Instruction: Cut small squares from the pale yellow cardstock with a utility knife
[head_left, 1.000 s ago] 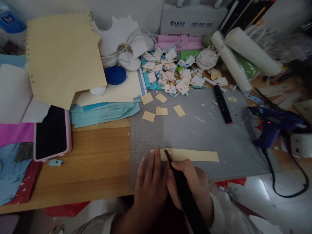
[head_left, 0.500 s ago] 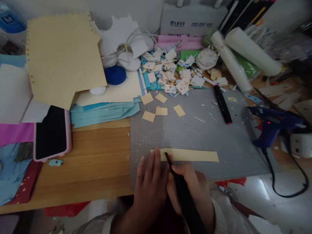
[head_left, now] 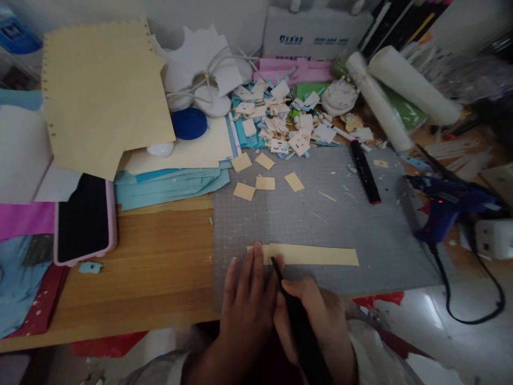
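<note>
A long cream paper strip lies across the front of the grey cutting mat. My left hand rests flat with its fingers spread, the fingertips on the strip's left end. In my right hand is a black cutter, whose thin tip touches the strip just beside the left fingers. Several small cream paper pieces lie farther back on the mat, apart from the strip.
A black marker and a blue glue gun with its cable are at the right. Behind the mat is a pile of small paper cutouts. A phone and stacked teal paper lie at the left.
The cutter's tip has moved slightly toward me along the strip, with my right hand. My left hand has stayed in place.
</note>
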A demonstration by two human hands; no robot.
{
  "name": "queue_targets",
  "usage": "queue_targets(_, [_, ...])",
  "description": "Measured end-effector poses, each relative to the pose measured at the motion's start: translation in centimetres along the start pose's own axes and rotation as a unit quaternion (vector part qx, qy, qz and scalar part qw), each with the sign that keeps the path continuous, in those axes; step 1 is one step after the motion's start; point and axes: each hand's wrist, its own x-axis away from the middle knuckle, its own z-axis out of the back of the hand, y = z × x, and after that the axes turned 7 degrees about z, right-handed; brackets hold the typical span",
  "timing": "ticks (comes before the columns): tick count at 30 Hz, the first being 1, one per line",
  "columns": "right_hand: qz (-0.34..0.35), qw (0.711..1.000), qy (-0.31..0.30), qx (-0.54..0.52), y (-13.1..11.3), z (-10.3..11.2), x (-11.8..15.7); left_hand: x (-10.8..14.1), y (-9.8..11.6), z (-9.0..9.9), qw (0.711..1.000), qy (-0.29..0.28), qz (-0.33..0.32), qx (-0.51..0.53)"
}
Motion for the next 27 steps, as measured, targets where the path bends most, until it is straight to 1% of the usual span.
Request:
queue_targets(3, [-0.006, 1.000, -0.001, -0.001, -0.2, 0.0, 0.1, 0.0, 0.0, 0.0, 1.000, -0.008, -0.006, 0.001])
queue_targets(7, [-0.020, 0.999, 0.002, 0.032, -0.4, 0.0, -0.1, 0.2, 0.2, 0.0, 1.000, -0.013, 0.000, -0.008])
queue_targets(10, [-0.018, 0.999, -0.015, 0.025, -0.2, 0.1, 0.2, 0.4, 0.5, -0.1, 1.000, -0.015, 0.014, -0.017])
queue_targets(16, [-0.006, 0.999, -0.046, -0.008, 0.4, 0.3, 0.7, 0.6, 0.7, 0.1, 0.999, -0.024, 0.009, -0.030])
queue_targets(22, [-0.006, 1.000, -0.015, 0.014, -0.6, 0.5, 0.0, 0.6, 0.7, 0.0, 0.999, -0.030, 0.011, -0.036])
queue_targets(27, [-0.018, 0.999, -0.013, 0.023, -0.9, 0.5, 0.1, 0.4, 0.8, 0.0, 0.999, -0.030, 0.011, -0.044])
